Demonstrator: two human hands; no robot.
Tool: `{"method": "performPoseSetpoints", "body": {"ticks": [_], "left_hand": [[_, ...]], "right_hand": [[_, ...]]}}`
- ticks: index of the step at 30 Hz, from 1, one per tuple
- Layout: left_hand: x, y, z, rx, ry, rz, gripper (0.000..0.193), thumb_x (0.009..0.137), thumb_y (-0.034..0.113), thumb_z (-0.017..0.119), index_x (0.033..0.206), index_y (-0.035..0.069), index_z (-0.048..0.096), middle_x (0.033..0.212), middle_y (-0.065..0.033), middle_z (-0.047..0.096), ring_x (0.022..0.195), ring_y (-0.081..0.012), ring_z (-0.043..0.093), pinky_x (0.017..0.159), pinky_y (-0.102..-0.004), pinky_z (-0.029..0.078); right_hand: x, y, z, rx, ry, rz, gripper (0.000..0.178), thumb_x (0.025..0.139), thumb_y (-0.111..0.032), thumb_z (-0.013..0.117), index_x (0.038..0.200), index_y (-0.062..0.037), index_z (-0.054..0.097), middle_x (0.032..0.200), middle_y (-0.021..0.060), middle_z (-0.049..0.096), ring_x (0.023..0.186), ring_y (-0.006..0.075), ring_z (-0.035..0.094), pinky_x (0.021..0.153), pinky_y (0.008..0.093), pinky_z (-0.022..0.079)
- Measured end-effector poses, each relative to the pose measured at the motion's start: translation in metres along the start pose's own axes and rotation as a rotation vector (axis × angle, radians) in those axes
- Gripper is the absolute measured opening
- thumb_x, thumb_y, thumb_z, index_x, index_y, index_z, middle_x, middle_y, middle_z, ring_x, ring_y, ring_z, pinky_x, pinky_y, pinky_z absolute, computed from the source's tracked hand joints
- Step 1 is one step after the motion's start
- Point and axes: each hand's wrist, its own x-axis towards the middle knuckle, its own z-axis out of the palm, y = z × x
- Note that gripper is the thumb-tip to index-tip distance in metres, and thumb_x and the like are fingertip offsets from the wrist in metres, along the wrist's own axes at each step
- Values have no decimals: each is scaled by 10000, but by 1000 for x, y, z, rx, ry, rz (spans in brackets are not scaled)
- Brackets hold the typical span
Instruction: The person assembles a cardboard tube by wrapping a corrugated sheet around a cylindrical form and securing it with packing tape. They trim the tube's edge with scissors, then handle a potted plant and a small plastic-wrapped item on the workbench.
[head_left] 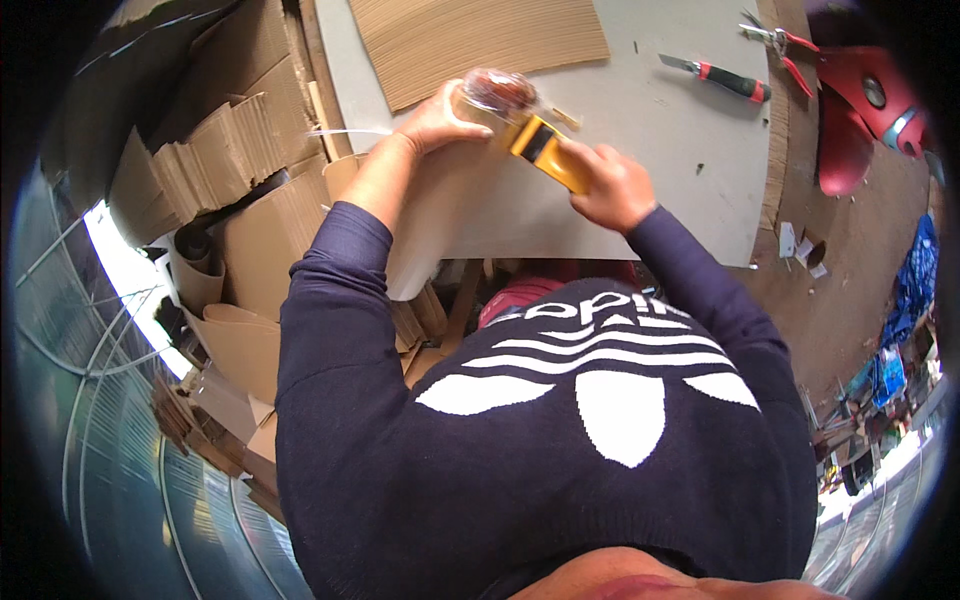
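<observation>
Bundle (503, 92), shiny and reddish-brown, sits in the left hand's (438, 118) grip by the near edge of the cardboard sheet (480, 38); the right hand (617, 190) grasps a yellow tool (566, 167). Firm support and slow guiding seem wise.

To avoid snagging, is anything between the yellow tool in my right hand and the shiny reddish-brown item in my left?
Nothing visible stands between the yellow tool and the shiny item in your left hand; whether they touch is unclear.

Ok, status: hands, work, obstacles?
Right hand gripping yellow tool. Left hand against clear-wrapped reddish-brown item, grip unclear. Cardboard sheet just beyond; knife off right.
</observation>
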Motion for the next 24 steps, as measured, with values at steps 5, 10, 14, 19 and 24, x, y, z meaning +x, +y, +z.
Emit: {"method": "performPoseSetpoints", "body": {"ticks": [5, 10, 14, 19, 24], "left_hand": [[33, 35, 108, 66, -340, -128, 1084, 601, 406, 938, 1471, 23, 416, 1397, -186, 567, 1315, -282, 529, 1132, -397, 403], [28, 75, 127, 322, -293, 57, 1060, 636, 428, 871, 1495, 36, 391, 1457, -216, 502, 1378, -331, 464, 1166, -417, 359], [-18, 65, 151, 815, 218, 5, 1149, 689, 431, 812, 1585, 70, 192, 1600, -198, 293, 1461, -395, 315, 1200, -536, 262], [0, 59, 176, 916, 564, 28, 989, 764, 494, 753, 1536, 87, 287, 1509, -166, 401, 1392, -360, 394, 1141, -536, 308], [-4, 74, 178, 907, 572, 20, 1144, 616, 569, 851, 1505, 100, 306, 1477, -165, 423, 1368, -370, 422, 1113, -543, 368]], "right_hand": [[-119, 14, -52, 2, 20, 163, 722, 653, -128, 768, 1351, -205, 599, 866, 116, 582, 778, 332, 643, 681, 432, 547], [-136, 24, -39, -11, 120, 226, 714, 661, -170, 778, 1346, -242, 592, 859, 105, 575, 764, 313, 645, 647, 428, 546], [-79, 4, -29, 92, 270, 151, 686, 677, -187, 778, 1333, -267, 595, 856, 104, 585, 742, 318, 652, 642, 430, 550], [-60, -16, -66, 93, 186, 148, 698, 689, -174, 751, 1363, -231, 580, 863, 113, 599, 756, 336, 648, 669, 431, 554], [-144, 3, -106, 39, 132, 84, 758, 665, -192, 782, 1387, -280, 567, 822, 83, 562, 685, 312, 626, 588, 428, 538]]}}
